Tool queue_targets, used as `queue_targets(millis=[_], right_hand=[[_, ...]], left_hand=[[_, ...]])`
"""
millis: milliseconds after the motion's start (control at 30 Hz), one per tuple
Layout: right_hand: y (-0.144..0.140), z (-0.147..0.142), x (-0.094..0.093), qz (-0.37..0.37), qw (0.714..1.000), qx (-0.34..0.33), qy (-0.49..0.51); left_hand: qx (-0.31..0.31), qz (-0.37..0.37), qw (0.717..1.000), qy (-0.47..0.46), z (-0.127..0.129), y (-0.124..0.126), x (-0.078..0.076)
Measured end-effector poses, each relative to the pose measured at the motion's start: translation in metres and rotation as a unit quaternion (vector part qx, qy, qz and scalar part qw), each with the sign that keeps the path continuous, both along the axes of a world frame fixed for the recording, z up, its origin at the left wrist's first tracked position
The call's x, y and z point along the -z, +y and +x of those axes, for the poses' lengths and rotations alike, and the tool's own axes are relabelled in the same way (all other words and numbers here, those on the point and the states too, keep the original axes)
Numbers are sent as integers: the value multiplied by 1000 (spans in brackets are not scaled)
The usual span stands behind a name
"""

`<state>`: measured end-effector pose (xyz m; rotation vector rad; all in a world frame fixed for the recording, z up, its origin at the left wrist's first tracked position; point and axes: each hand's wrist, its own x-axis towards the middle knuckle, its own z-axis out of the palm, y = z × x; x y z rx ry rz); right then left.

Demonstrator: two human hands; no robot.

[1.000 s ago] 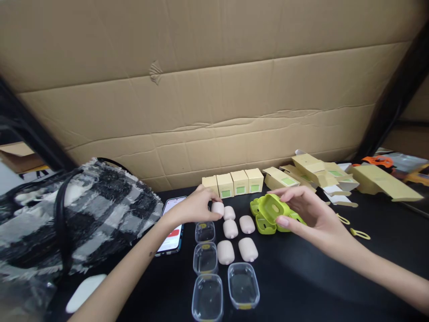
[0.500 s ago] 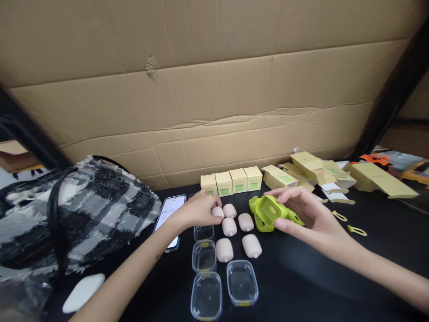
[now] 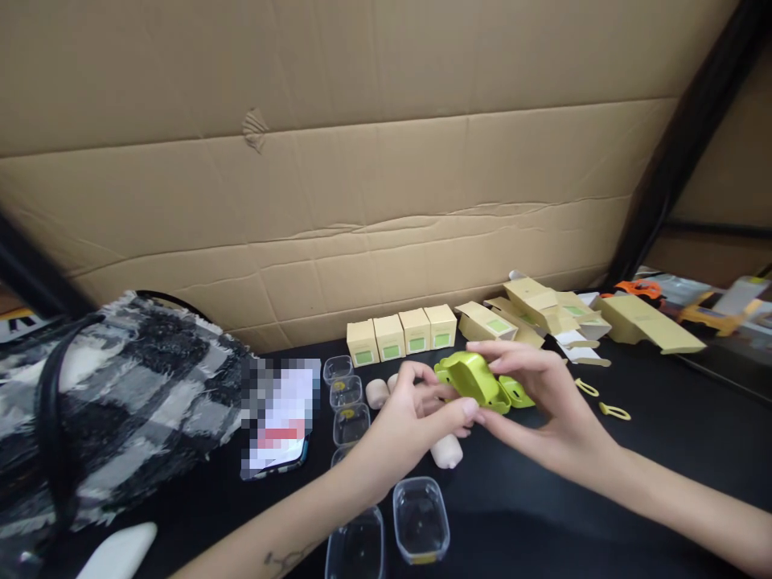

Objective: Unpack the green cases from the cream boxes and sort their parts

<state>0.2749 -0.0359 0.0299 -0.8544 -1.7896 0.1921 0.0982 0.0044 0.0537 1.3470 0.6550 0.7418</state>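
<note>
Bag (image 3: 162, 394) in frayed plaid sits at my far left on the black counter (image 3: 531, 515), a phone (image 3: 283, 414) beside it. Next come clear cups (image 3: 351, 425), then pale pink rounded pieces (image 3: 446, 453), with four small boxes (image 3: 392, 336) behind. My left hand (image 3: 410, 430) bends its fingers against the green case (image 3: 474, 378); I cannot tell whether they grip it. My right hand (image 3: 552, 406) grasps that case, open between my hands. Rightward lie two yellow loops (image 3: 616, 412), opened cartons (image 3: 648, 323) behind.
</note>
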Motion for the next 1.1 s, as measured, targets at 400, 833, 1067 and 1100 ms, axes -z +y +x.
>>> queue_targets(millis=[400,833,1067,1100], right_hand=[[9,5,-17,-199,972,-61,113],[9,8,-12,-174,979,-94,50],[8,14,-21,-35,998,-22,-53],[7,13,-22,-22,998,-17,-59]], left_hand=[[-19,12,999,-36,-2,3,-9],[43,48,997,52,-2,4,0],[-42,169,979,110,-4,8,0],[-43,242,957,154,-5,7,-1]])
